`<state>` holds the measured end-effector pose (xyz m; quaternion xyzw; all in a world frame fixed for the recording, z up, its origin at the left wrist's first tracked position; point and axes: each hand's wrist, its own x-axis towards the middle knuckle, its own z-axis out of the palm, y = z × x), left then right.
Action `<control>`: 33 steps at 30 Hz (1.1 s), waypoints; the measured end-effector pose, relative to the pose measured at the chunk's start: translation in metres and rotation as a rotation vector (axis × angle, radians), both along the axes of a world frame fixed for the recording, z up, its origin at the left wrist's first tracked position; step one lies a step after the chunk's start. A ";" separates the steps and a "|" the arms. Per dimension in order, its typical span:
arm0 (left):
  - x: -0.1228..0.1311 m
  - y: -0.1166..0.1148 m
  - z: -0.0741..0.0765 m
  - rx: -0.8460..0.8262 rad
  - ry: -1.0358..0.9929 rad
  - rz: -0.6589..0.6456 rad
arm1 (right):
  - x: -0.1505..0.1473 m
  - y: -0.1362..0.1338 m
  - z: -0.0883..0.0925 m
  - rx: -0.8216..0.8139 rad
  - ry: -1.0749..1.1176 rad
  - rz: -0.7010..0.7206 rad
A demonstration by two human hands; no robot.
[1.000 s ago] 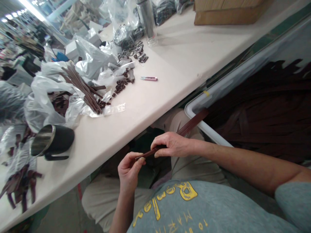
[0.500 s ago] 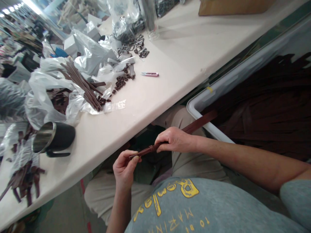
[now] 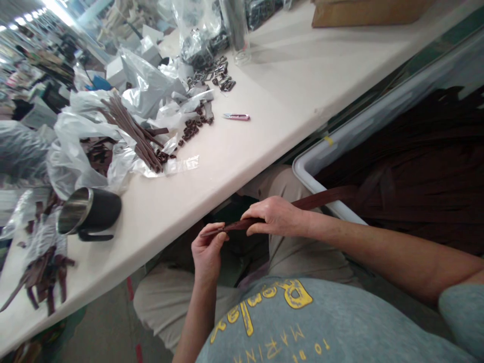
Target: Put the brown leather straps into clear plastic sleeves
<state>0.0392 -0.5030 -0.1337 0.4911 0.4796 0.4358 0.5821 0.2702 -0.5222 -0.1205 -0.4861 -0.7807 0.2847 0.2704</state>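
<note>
A dark brown strap runs from the white bin over its rim to both hands, above my lap. My left hand pinches the strap near its end between thumb and fingers, and a short tip sticks out past the pinch. Farther along, my right hand is closed on the same strap, fingers above and thumb below. A short stretch of strap shows between the two hands; its details are too small to make out.
On the white table lie small pink-handled snips, a dark mug, brown strips, small brown loops, metal buckles and plastic bags. A cardboard box stands at the far edge.
My left hand has moved right and slightly up, closer to my right hand. The raised band seen on the strap between the hands is now at my left fingertips.
</note>
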 end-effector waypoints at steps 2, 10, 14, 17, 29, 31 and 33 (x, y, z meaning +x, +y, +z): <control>-0.006 0.003 0.003 -0.021 -0.019 0.026 | 0.003 0.002 0.000 -0.005 0.001 -0.013; 0.020 -0.021 -0.007 -0.197 -0.089 -0.018 | -0.013 -0.008 -0.004 0.161 -0.108 -0.037; 0.021 -0.021 -0.008 -0.189 -0.073 -0.025 | -0.012 -0.006 -0.001 0.092 -0.152 -0.009; 0.009 -0.016 -0.008 -0.120 -0.011 -0.037 | -0.007 -0.003 0.002 0.017 -0.150 0.015; 0.014 -0.017 -0.014 -0.044 0.106 -0.265 | -0.018 -0.008 0.010 -0.013 -0.384 0.098; 0.013 -0.016 -0.018 -0.033 0.077 -0.235 | -0.016 -0.005 0.011 -0.067 -0.374 0.102; 0.008 -0.015 -0.021 -0.015 0.077 -0.181 | -0.011 -0.003 0.012 -0.110 -0.344 0.089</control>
